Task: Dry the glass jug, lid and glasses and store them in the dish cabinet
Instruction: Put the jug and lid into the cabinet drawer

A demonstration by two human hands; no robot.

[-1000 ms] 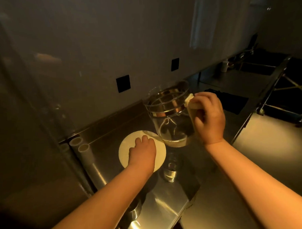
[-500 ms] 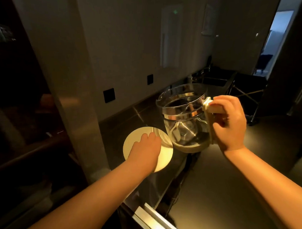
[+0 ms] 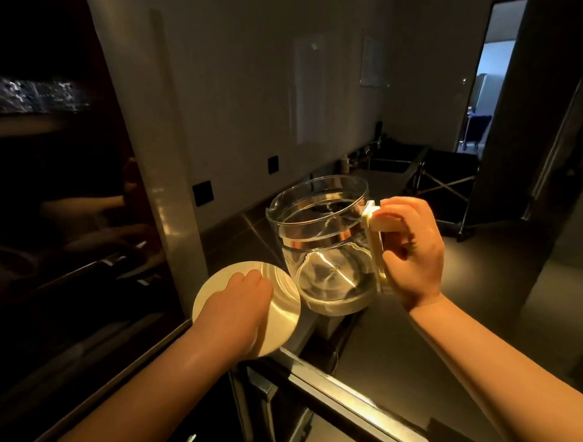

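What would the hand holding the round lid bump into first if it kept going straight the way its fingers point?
Probably the steel counter and then the wall behind it. The left hand, gripping the lid, points up and away; the glass jug sits just right of that line, though depth is hard to judge.

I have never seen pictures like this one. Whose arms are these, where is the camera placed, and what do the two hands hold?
There is no machine here. A person wears one wide-angle camera on the head, so it looks forward and down at that person's own two bare arms. That is why the arms enter from the bottom of the picture.

The right hand grips the cream handle of a clear glass jug and holds it up, upright and open at the top. The left hand holds a round cream lid; how the fingers lie beneath it is hidden.

Below them runs a dark, shiny metal counter. The room is dim. On the wall behind are two dark square plates.
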